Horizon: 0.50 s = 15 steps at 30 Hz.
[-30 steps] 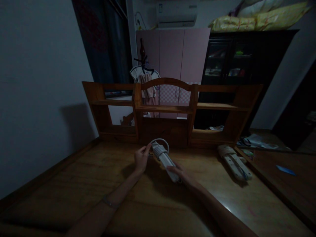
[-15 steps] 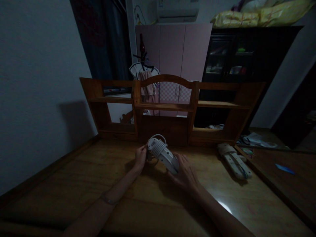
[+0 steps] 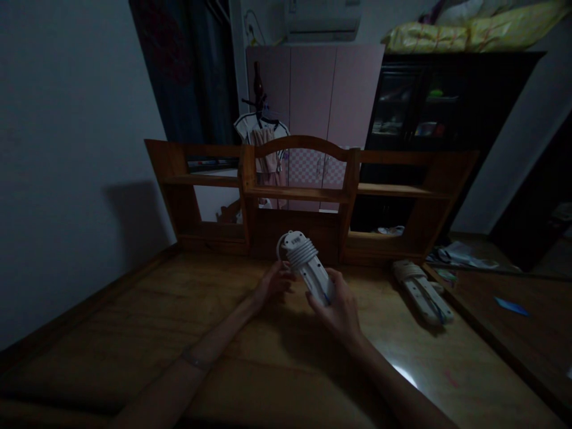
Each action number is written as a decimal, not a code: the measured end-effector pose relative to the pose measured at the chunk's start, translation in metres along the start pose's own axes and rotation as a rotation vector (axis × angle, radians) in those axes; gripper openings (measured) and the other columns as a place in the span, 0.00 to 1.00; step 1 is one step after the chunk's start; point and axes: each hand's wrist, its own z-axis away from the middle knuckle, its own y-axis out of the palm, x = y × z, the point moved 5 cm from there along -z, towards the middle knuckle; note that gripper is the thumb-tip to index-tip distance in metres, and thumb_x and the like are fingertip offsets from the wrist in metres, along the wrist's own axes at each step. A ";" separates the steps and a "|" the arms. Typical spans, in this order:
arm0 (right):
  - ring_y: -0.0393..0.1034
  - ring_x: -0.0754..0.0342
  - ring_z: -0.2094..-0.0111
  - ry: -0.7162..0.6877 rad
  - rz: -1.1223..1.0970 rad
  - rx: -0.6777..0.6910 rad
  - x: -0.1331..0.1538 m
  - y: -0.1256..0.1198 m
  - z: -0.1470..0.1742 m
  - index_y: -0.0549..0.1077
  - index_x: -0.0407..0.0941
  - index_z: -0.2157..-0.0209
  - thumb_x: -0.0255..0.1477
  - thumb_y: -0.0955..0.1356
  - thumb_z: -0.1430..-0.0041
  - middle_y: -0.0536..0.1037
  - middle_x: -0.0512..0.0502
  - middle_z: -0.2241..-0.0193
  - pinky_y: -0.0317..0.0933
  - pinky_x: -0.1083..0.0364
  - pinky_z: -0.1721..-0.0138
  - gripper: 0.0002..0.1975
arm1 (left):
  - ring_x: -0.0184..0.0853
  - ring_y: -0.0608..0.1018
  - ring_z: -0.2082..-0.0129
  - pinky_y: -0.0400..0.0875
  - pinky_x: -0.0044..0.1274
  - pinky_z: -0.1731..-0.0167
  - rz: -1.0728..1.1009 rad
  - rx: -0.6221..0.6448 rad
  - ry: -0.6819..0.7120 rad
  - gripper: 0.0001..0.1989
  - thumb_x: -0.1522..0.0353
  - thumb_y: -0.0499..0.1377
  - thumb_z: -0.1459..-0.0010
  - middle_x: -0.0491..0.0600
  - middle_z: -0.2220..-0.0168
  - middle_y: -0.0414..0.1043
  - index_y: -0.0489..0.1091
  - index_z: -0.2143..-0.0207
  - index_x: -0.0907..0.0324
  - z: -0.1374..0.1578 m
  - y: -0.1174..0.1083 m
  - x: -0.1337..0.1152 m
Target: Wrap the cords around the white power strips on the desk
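Basically center of scene: white power strip [image 3: 318, 282], held up over the near-middle part of the wooden desk [image 3: 179, 333], tilted, its far end leaning left and its near end right. Cord [image 3: 302, 255] wound in several turns round the far part; a loose loop sticks out at the far left. Small label [image 3: 295, 240] on the far end, facing the camera.

Right hand [image 3: 342, 307] grasps the near end: thumb along the left/near edge, fingers wrapping the right side, back of hand toward the camera. Right forearm runs in from the near right, slanting far-left, wrist fairly straight.

Left hand [image 3: 270, 286] is just left of the strip, by the cord loop, fingers part-curled and pointing right and far. Can't tell whether the fingertips pinch the cord or are free of it; dim and partly overlapped. Left forearm comes from the near left, low over the desk, thin band [image 3: 196, 359] near the wrist.

Farther right on the desk: second power strip [image 3: 424, 298], lying flat, cord wrapped at its far end, apart from both hands. Flat blue item [image 3: 512, 306] farther right, on a lower brown surface. Wooden shelf unit [image 3: 299, 193] along the far edge. Beyond: hanging clothes [image 3: 263, 143], pink wardrobe [image 3: 313, 89]; far right, dark cabinet [image 3: 473, 107] with yellow bags [image 3: 429, 37] on top.
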 end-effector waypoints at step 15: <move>0.64 0.48 0.52 -0.221 -0.095 0.304 0.016 0.024 0.011 0.54 0.48 0.41 0.38 0.67 0.44 0.66 0.42 0.50 0.61 0.50 0.53 0.32 | 0.37 0.78 0.68 0.73 0.26 0.69 -0.103 -0.368 0.042 0.22 0.57 0.66 0.56 0.53 0.65 0.77 0.73 0.61 0.60 0.044 0.023 -0.038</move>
